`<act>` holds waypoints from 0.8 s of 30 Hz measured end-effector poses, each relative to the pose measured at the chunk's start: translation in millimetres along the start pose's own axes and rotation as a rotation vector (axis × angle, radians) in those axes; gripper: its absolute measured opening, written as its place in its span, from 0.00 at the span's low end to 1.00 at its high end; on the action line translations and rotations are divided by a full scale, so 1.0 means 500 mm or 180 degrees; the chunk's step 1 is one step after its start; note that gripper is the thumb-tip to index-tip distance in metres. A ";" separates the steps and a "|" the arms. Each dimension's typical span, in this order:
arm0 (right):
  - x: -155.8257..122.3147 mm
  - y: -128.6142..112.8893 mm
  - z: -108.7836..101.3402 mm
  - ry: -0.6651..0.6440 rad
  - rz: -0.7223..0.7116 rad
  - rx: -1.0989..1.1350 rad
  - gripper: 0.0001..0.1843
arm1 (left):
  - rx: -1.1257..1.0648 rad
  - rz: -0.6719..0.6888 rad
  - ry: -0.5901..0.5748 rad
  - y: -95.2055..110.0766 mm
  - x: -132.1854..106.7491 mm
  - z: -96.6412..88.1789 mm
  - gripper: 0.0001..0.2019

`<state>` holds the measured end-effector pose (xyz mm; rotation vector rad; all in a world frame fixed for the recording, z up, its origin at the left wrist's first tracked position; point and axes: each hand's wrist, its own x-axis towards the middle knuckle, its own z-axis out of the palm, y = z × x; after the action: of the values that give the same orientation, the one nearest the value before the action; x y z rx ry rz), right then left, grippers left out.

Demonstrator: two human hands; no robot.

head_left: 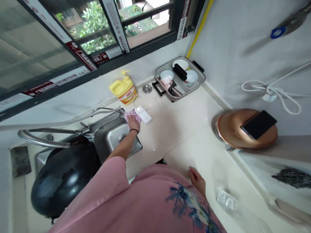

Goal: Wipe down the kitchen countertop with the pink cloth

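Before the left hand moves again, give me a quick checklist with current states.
1. Left hand on cloth: ok, beside the sink.
2. White device well away from cloth: not ok, right next to it.
3. Bottle upright: ok.
4. Phone away from sink: ok, on the copper lid.
5. Cloth lying flat: cannot tell, hand covers much of it.
6. Right hand free: cannot tell, fingers curled.

A small, plain pink cloth (137, 117), loosely crumpled and partly hidden beneath the left hand (133, 124), lies at the far right corner of the sink (109, 134), nearer the tabletop's (167, 129) back edge than its front edge.
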<state>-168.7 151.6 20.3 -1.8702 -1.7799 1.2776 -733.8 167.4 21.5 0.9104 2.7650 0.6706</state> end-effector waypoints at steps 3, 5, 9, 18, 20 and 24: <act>-0.005 0.007 0.006 0.0012 -0.0032 0.0070 0.30 | 0.0573 -0.0080 -0.0409 0.030 -0.147 0.035 0.34; -0.007 0.010 0.010 -0.0003 -0.0008 0.0085 0.30 | 0.0793 0.0257 -0.0773 0.049 -0.262 0.054 0.35; -0.006 0.008 0.017 -0.0017 -0.0029 0.0070 0.30 | 0.0934 0.1966 -0.1943 0.105 -0.446 0.094 0.32; -0.025 -0.008 -0.012 0.0146 -0.0056 0.0164 0.29 | 0.0862 0.2536 -0.2071 0.300 -0.302 0.135 0.34; -0.050 0.004 -0.022 0.0236 0.0022 0.0173 0.29 | 0.0891 0.2156 -0.1968 0.330 -0.226 0.139 0.35; -0.126 0.052 -0.046 0.0502 0.0309 0.0174 0.28 | 0.0721 0.1615 -0.1674 0.370 -0.122 0.169 0.34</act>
<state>-125.8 97.6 41.3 -1.9886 -1.5773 1.1627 -563.9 294.1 32.1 1.5946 2.1743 0.1293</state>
